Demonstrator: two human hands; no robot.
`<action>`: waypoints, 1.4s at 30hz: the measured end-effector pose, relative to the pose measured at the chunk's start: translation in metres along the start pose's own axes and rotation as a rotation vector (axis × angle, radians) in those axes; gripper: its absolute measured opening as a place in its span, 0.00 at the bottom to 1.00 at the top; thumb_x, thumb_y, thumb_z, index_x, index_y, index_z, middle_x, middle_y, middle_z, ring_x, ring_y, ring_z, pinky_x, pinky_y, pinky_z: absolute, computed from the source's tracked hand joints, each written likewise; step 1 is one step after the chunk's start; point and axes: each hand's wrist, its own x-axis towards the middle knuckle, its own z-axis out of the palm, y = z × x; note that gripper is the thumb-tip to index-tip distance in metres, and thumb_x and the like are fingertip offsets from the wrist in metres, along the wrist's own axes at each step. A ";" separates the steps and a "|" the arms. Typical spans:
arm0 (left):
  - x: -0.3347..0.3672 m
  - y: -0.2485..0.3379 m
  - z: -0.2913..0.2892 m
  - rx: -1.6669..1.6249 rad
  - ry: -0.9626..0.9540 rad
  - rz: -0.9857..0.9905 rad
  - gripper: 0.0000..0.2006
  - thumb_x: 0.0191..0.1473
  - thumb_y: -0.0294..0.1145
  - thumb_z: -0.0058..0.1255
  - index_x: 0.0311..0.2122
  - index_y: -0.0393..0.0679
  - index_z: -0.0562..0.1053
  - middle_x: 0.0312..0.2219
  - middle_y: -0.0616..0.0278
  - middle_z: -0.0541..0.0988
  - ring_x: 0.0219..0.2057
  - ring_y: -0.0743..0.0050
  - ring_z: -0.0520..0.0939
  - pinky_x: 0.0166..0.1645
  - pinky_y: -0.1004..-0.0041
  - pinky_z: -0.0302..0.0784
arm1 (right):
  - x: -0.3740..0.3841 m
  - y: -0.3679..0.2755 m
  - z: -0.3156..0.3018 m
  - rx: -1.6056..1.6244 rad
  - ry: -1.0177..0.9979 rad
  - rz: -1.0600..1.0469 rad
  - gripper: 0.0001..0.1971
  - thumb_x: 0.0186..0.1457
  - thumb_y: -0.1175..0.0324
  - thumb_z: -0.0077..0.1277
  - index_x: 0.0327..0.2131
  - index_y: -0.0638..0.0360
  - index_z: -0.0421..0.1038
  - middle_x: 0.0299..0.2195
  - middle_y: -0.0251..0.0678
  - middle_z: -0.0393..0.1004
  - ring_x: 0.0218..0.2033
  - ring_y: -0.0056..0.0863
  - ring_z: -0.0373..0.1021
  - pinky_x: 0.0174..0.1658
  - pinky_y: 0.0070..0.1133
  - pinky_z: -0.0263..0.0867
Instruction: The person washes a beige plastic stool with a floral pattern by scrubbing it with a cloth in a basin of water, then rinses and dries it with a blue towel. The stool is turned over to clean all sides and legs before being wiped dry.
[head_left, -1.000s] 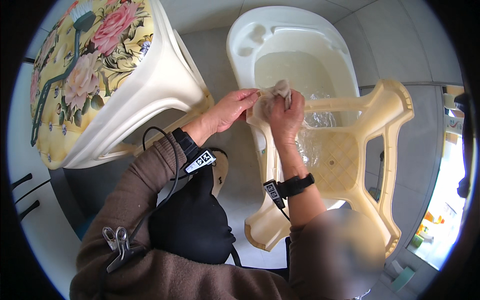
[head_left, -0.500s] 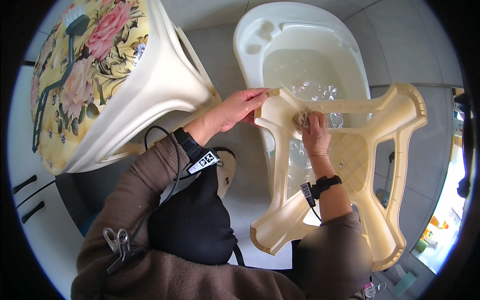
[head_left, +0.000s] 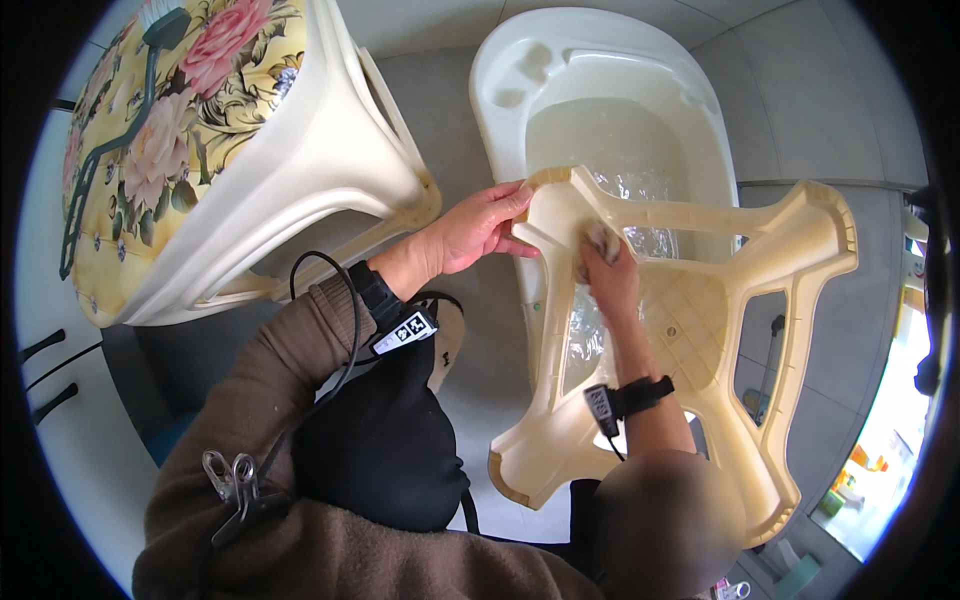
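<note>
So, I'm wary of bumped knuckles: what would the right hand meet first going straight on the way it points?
Beyond the cloth it grips, the right hand would likely meet the upper-left leg of the pale yellow stool, though depth is unclear.

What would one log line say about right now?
left hand: gripping stool | right hand: holding cloth against stool | stool: underside showing, over tub | tub: water inside | brush: on flowery cover

A cream stool (head_left: 690,325) is held by the left hand (head_left: 480,230), a cloth (head_left: 601,238) pressed against it by the right hand (head_left: 613,282).
</note>
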 end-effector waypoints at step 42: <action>-0.010 0.009 -0.002 0.049 -0.085 0.031 0.34 0.66 0.63 0.27 0.68 0.53 0.57 0.60 0.63 0.67 0.58 0.69 0.72 0.60 0.61 0.73 | 0.053 0.088 -0.014 -0.632 -0.091 0.297 0.17 0.52 0.60 0.53 0.45 0.56 0.75 0.41 0.50 0.78 0.44 0.55 0.72 0.51 0.38 0.68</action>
